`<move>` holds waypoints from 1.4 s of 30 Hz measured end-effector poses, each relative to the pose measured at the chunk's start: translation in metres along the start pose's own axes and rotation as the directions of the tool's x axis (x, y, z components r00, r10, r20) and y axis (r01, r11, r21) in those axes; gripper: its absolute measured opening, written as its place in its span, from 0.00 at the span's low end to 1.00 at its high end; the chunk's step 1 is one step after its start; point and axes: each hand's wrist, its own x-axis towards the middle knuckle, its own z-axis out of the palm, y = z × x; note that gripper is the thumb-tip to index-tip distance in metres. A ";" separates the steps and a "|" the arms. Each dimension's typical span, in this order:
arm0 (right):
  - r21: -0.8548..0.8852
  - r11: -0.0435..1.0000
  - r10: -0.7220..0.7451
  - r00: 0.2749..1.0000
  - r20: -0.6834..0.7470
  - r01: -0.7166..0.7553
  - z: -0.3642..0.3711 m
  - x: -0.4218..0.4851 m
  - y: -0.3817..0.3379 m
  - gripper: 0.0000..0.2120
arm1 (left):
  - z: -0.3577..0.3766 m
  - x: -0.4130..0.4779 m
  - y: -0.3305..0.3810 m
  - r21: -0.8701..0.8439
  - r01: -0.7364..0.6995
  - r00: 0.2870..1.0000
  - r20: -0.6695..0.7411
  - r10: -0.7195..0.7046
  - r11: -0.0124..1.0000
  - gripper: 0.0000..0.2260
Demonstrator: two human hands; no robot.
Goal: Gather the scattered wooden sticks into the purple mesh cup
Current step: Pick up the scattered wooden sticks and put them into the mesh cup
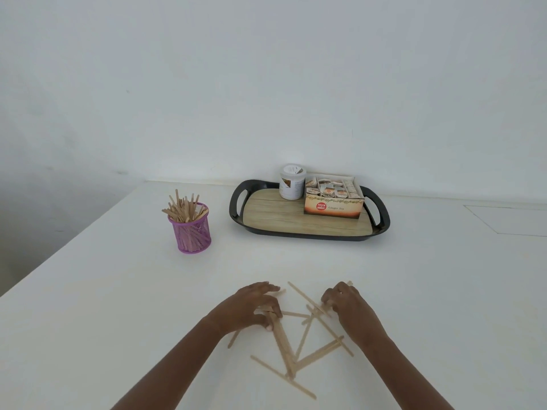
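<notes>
A heap of loose sticks (282, 346) lies crisscrossed on the white table (118, 306) close to the near edge, some overlapping, one long stick lying apart at the front; both bare forearms reach in from below. The left hand (254, 306) sits on the left side of the heap, fingers curled and thumb pressed down, grasping the loose sticks at their upper ends. The right hand (346, 303) sits on the right side, knuckles up and fingers bent down onto the sticks, with a stick tip poking out beyond it; whether it actually grips anything cannot be told.

The purple mesh cup (194, 235) stands upright well apart from the hands, farther back and to the left, already packed with standing sticks (183, 207) that fan out above its rim; bare table lies between the heap and the cup.

To the right of the cup, near the wall (266, 84), sits a black tray (236, 202) with handle cut-outs and a wood-pattern floor; on its far side stand a white jar (291, 184) and, touching it, an open box of ginger tea (333, 207) filled with sachets. A faint rectangular outline (509, 220) shows in the tabletop at far right.
</notes>
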 end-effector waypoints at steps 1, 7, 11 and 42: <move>-0.006 1.000 0.004 1.000 -0.006 -0.005 0.000 0.001 -0.002 0.16 | 0.001 0.001 -0.002 0.005 -0.008 1.000 -0.022 0.008 1.000 0.11; -0.098 0.995 0.023 0.998 -0.050 -0.028 -0.001 0.007 -0.006 0.09 | 0.003 0.006 -0.006 0.065 -0.038 0.993 -0.110 0.045 0.997 0.06; -0.095 0.993 0.063 0.998 -0.018 -0.064 -0.002 0.007 -0.008 0.10 | -0.001 0.009 -0.007 0.111 -0.037 0.987 -0.150 0.054 0.993 0.05; -0.177 0.970 0.187 0.977 0.104 -0.167 -0.008 0.015 -0.032 0.12 | 0.011 0.012 0.022 0.623 0.173 0.962 -0.273 0.005 0.763 0.20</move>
